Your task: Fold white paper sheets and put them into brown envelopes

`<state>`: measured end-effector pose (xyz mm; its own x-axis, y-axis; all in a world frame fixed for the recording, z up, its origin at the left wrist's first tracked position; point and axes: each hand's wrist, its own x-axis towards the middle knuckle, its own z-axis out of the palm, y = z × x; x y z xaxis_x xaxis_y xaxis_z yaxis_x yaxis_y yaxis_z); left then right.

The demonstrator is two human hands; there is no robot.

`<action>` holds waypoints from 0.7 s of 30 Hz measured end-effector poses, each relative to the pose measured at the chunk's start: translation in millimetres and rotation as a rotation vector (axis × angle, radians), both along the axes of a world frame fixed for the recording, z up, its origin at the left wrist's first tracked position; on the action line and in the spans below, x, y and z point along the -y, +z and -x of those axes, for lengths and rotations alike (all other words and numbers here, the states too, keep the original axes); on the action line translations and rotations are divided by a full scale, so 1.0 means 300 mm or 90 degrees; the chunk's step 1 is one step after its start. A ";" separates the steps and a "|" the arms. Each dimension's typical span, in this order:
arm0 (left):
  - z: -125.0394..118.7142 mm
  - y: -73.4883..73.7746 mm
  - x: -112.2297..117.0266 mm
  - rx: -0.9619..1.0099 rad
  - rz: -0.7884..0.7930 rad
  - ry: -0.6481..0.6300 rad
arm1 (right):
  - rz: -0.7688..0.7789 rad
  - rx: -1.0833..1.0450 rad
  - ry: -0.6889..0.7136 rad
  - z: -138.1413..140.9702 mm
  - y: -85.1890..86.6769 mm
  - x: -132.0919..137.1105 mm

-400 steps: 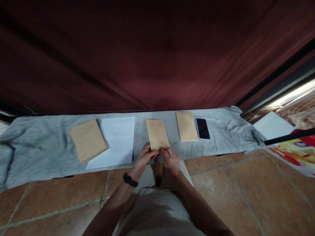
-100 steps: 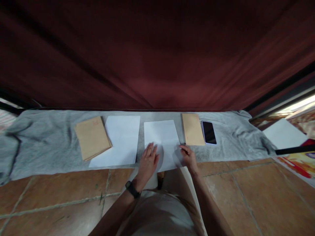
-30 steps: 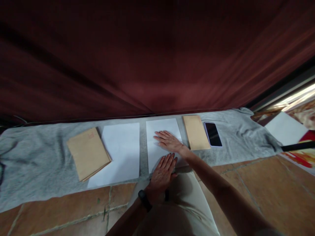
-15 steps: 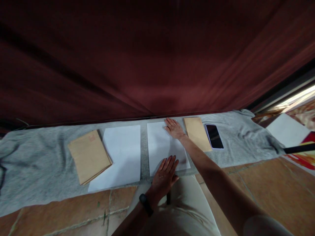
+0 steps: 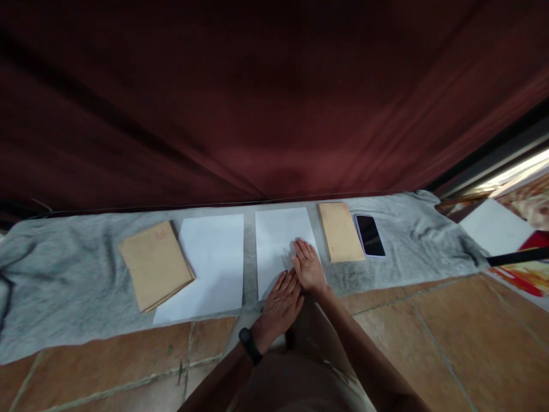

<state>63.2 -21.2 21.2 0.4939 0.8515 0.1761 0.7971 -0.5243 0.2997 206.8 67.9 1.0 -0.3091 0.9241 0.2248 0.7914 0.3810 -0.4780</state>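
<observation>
A white sheet of paper (image 5: 278, 234) lies in front of me on a grey cloth (image 5: 77, 274). My left hand (image 5: 281, 300), with a dark band on its wrist, rests flat on the near part of the sheet, fingers stretched out. Just to its right, my right hand (image 5: 309, 266) lies flat on the paper's near right part, the two hands touching or nearly so. Neither hand grips anything. Right of the sheet is a brown envelope (image 5: 342, 232). Another white stack or sheet of paper (image 5: 218, 257) lies to the left, partly under a pile of brown envelopes (image 5: 156, 263).
A phone (image 5: 370, 235) with a pale purple case lies right of the single envelope. Dark red cloth (image 5: 274, 126) hangs behind the grey strip. Tiled floor (image 5: 407, 337) shows below. At far right are a white sheet (image 5: 496, 227) and a colourful printed surface (image 5: 525, 277).
My right hand has slid from the paper's far right corner back towards me, close to my left hand. My left hand has shifted slightly left and stays flat.
</observation>
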 end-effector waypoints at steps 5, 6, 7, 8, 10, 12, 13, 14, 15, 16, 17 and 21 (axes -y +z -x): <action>0.001 0.007 -0.079 -0.013 -0.007 0.099 | -0.014 0.083 -0.015 -0.020 0.013 -0.001; 0.000 0.005 -0.107 -0.017 -0.014 0.114 | -0.020 0.101 -0.017 -0.018 0.015 0.000; 0.000 0.002 -0.137 -0.019 -0.022 0.123 | -0.027 0.116 -0.018 -0.015 0.016 0.001; 0.000 -0.002 -0.168 -0.022 -0.028 0.129 | -0.033 0.128 -0.020 -0.012 0.017 0.003; 0.003 -0.009 -0.228 -0.033 -0.030 0.151 | -0.044 0.142 -0.022 -0.008 0.019 0.007; 0.010 -0.017 -0.277 -0.046 -0.027 0.161 | -0.055 0.147 -0.021 -0.006 0.021 0.010; 0.016 -0.021 -0.296 -0.052 -0.027 0.167 | -0.060 0.148 -0.020 -0.006 0.022 0.010; 0.024 -0.026 -0.313 -0.057 -0.027 0.175 | -0.064 0.148 -0.019 -0.006 0.022 0.009; 0.034 -0.029 -0.327 -0.061 -0.026 0.188 | -0.068 0.147 -0.021 -0.006 0.022 0.009; 0.045 -0.033 -0.339 -0.065 -0.026 0.203 | -0.071 0.146 -0.023 -0.005 0.022 0.008; 0.058 -0.037 -0.350 -0.068 -0.025 0.218 | -0.073 0.144 -0.027 -0.004 0.021 0.008; 0.124 -0.048 -0.396 -0.073 -0.020 0.275 | -0.081 0.137 -0.039 -0.001 0.017 0.007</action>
